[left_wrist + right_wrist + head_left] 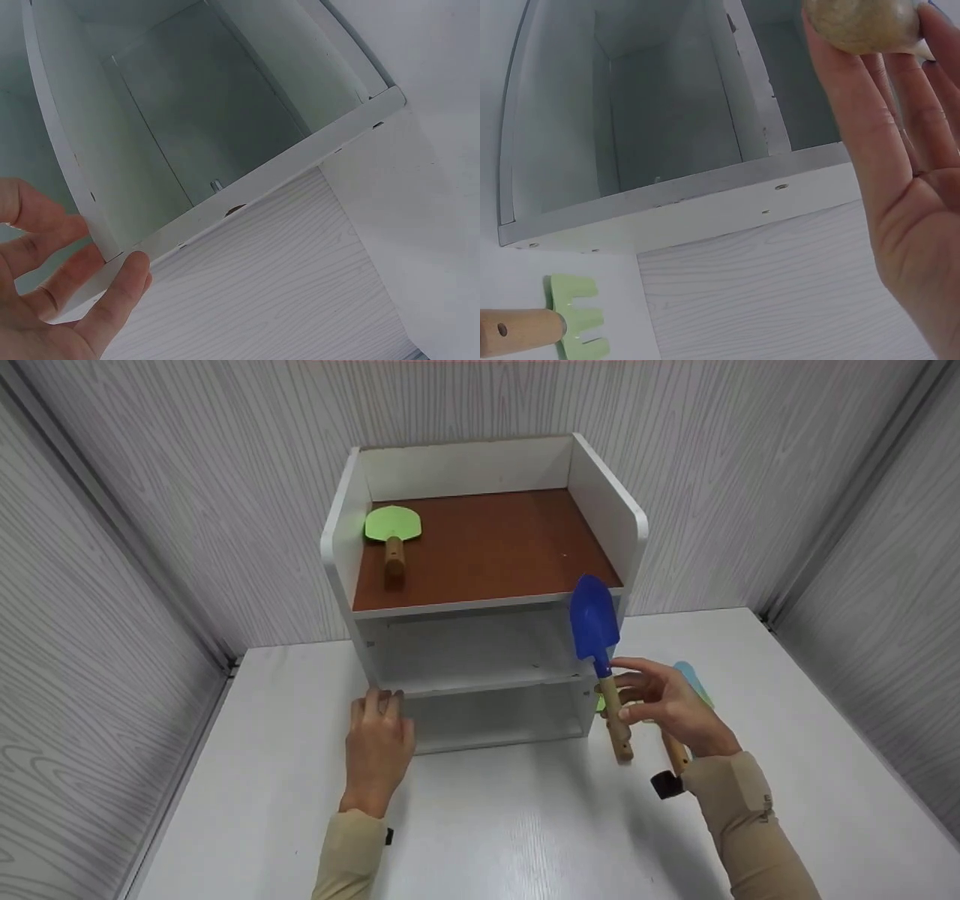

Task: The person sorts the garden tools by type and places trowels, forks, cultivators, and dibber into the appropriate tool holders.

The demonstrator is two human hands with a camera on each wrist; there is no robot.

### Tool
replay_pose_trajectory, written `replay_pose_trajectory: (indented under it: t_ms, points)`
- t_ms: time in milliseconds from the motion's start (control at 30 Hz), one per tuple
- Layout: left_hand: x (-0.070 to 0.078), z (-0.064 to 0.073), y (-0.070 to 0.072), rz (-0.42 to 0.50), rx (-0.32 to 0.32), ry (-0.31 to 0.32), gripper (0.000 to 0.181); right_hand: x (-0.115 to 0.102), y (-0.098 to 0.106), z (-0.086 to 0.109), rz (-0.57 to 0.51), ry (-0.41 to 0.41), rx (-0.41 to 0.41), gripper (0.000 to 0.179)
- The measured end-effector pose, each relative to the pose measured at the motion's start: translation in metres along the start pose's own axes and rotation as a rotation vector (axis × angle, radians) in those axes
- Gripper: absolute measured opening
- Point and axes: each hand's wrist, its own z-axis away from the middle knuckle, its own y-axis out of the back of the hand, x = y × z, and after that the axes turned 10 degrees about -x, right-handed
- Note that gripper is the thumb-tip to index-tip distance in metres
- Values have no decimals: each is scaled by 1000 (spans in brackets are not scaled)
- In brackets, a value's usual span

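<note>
My right hand [675, 709] pinches the wooden handle of a blue hand trowel [595, 619]. The blade points up, in front of the right front edge of a small white shelf unit [491, 544] with a brown top. In the right wrist view only the rounded handle end [864, 26] shows, between thumb and fingers. At the unit's left side, my left hand [377, 746] grips the front edge of the side panel [232, 199], thumb on the outer face and fingers inside. A green toy shovel [394, 525] with a wooden handle lies on the top's left part.
On the table right of the unit lies a green toy rake [577, 319] with a wooden handle. Beside it, partly behind my right hand, is a light blue tool [694, 682]. Raised side panels [611, 502] border the top. Grey wood-grain walls [750, 472] enclose the table.
</note>
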Motion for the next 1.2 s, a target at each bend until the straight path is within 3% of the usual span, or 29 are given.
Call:
replay_pose_trajectory:
  t_ms: [233,767,1000,1200]
  points:
    - [0,0,0,2,-9,4,29,-11,-8,-5,46,-59,33,64]
    - [0,1,1,23,-22,7,25,-24,-24,-20,76,-33,-13,65]
    - [-1,0,1,22,-22,6,26,-34,-32,-28,79,-71,-17,66]
    - [-1,1,1,14,-24,10,28,-38,-40,-34,72,-31,-34,66]
